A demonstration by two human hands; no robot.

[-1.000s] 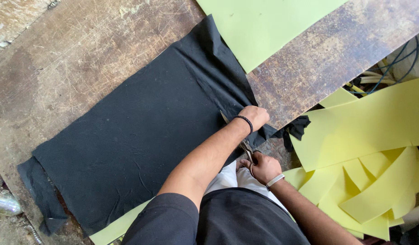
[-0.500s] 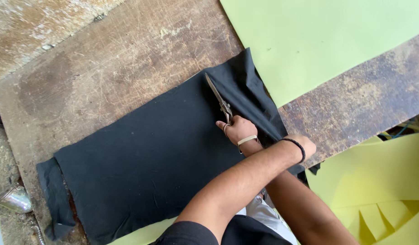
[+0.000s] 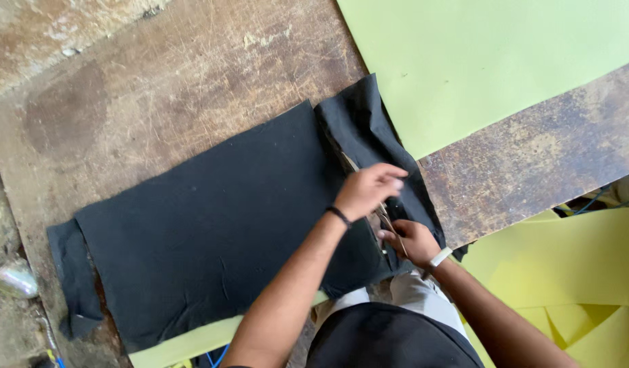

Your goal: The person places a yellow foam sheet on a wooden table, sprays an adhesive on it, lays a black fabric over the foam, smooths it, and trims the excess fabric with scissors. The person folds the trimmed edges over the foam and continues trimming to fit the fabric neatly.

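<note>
We see black fabric [image 3: 219, 225] flat on worn wooden surface [image 3: 192, 88]; soft, limp, light, prob. best pinned flat near cut; right hand [image 3: 413, 242] closed on scissors [image 3: 382, 215]; left hand [image 3: 370, 191] w/ fingers loosely curled, resting on cloth beside blades.

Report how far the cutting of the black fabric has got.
Done: the black fabric lies spread on the worn wooden table, and a slit seems to part a strip at its right edge, though how far it runs is unclear. In hand: the right hand works the scissors while the left hand presses the cloth beside them. Left: the rest of that cut.
</note>
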